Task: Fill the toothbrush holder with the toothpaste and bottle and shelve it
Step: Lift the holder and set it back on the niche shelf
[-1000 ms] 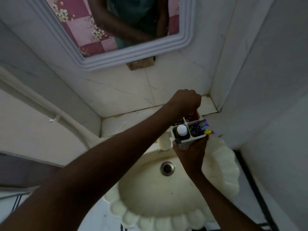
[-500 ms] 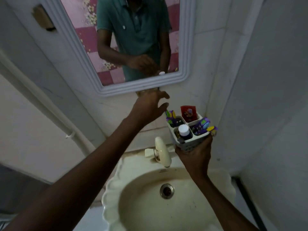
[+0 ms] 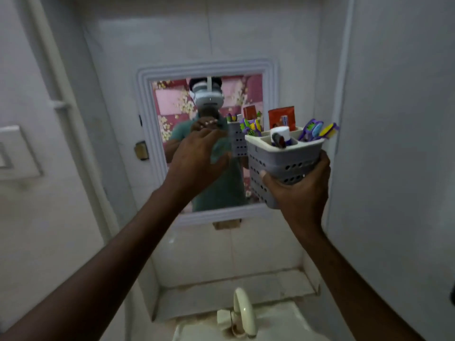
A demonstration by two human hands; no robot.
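My right hand grips a grey perforated toothbrush holder from below, raised in front of the mirror's right edge. Inside it stand a red toothpaste tube, a small bottle with a white cap and several purple and yellow toothbrushes. My left hand hovers left of the holder with fingers spread, holding nothing and not touching it.
A white-framed mirror hangs on the tiled wall and reflects the person and the holder. Below are a tiled ledge, a cream tap and the sink's rim. A wall corner stands close on the right; a pipe runs on the left.
The view has tilted up from the sink to the mirror. My right hand has lifted the holder higher. My left hand left the holder's top and now hovers open beside it.
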